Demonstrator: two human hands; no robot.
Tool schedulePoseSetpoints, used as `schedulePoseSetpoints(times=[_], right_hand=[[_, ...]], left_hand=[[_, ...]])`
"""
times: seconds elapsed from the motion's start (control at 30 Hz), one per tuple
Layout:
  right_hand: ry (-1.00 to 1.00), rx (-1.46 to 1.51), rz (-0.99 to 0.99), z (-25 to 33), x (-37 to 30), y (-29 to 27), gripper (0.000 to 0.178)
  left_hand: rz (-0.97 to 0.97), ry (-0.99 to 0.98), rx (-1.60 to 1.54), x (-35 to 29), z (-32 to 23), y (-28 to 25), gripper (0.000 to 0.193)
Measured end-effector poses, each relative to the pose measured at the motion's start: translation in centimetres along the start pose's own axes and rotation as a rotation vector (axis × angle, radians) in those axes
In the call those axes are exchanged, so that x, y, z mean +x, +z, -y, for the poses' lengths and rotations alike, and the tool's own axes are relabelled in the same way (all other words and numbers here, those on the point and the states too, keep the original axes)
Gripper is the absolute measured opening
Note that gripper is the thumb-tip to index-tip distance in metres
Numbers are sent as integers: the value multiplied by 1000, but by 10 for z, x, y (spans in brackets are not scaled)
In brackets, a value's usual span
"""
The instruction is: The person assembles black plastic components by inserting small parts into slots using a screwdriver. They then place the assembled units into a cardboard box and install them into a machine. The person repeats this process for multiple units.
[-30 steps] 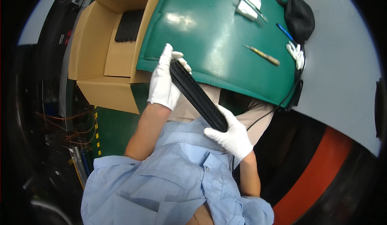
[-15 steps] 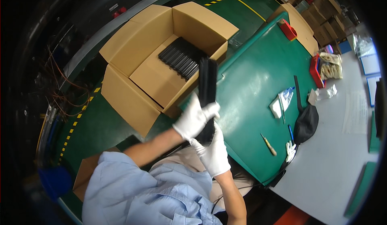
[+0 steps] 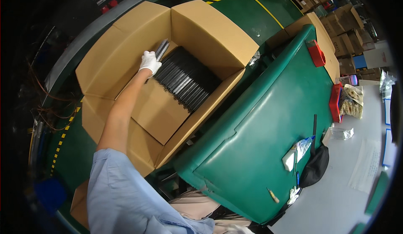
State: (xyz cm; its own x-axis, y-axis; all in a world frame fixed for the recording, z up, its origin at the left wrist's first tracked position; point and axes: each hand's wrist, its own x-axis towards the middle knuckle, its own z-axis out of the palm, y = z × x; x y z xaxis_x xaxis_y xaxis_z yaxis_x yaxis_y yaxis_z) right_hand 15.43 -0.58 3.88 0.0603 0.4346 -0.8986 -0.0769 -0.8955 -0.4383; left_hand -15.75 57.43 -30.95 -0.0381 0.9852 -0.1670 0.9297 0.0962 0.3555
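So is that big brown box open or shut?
Open: the cardboard box has its flaps spread outward, and the gloved left hand reaches inside, where black strips show.

Soft glare on green tabletop (image 3: 256, 146), blackened fisheye edges

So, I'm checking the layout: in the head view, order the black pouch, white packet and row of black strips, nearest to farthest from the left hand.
1. Row of black strips, in the carton
2. White packet, on the green tabletop
3. Black pouch, farther right
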Motion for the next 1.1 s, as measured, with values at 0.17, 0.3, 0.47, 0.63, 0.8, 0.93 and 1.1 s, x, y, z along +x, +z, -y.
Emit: schedulePoseSetpoints(times=[0.17, 0.3, 0.47, 0.63, 0.8, 0.93, 1.1], right_hand=[[28, 389, -227, -32, -30, -20, 56], [43, 480, -152, -4, -18, -10, 52], [137, 385, -224, -2, -4, -13, 53], [104, 440, -249, 8, -3, -14, 55], [122, 626, -347, -16, -27, -16, 60], [204, 892, -522, -78, -86, -17, 50], [325, 961, -844, -113, -125, 16, 61]], left_hand=[[7, 48, 150, 49, 11, 43, 47], [-60, 81, 216, 78, 29, 65, 46], [-27, 137, 278, 94, 35, 88, 39], [27, 42, 248, 106, 35, 114, 46], [152, -94, 86, 101, 11, 105, 66], [101, -61, 110, 83, -2, 120, 94], [134, -108, 126, 84, -5, 122, 100]])
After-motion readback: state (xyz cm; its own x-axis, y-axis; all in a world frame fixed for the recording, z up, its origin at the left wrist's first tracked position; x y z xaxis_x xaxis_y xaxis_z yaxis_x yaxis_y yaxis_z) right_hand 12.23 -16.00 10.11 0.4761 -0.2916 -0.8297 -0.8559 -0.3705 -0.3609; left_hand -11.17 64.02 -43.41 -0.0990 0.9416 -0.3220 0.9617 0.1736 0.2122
